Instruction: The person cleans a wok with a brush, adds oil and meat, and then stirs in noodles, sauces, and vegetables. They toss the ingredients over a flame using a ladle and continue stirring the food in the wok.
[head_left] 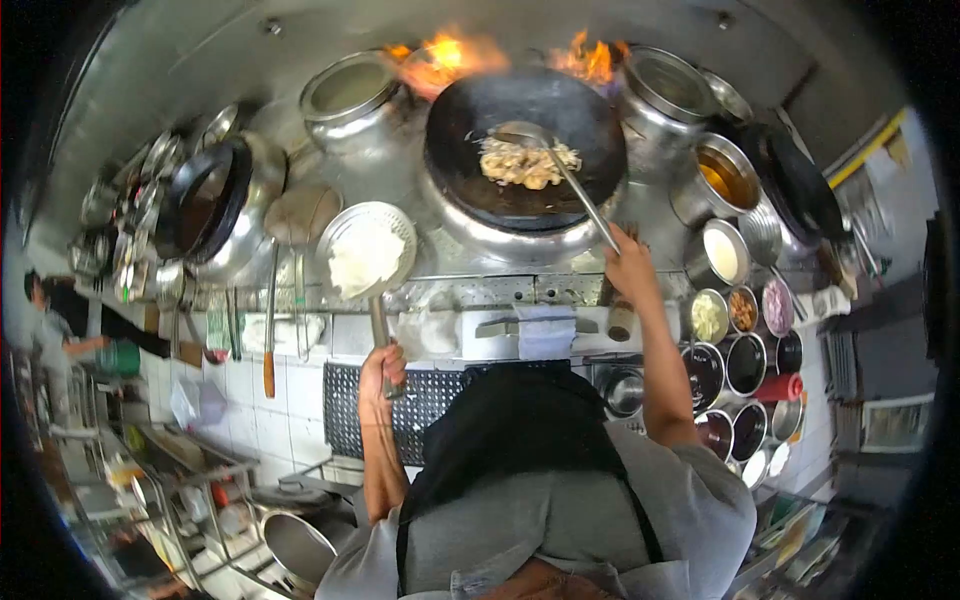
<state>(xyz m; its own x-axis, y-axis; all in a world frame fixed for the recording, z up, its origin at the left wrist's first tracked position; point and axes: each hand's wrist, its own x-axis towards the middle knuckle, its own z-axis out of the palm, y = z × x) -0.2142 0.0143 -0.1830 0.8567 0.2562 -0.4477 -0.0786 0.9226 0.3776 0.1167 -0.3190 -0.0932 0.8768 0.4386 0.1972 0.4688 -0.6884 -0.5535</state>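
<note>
My left hand is closed round the handle of a perforated strainer, held level beside the wok. White, soft-looking food lies in it; its kind I cannot make out. My right hand grips the long handle of a metal cooking ladle, whose bowl rests in the black wok. Pale brown food pieces lie in the middle of the wok, touching the ladle's bowl. Smoke rises over the wok's far side.
Flames burn behind the wok. Metal pots flank it. On the right stand a pot of amber liquid, a pot of white liquid and several ingredient bowls. A second wok sits left; another person stands far left.
</note>
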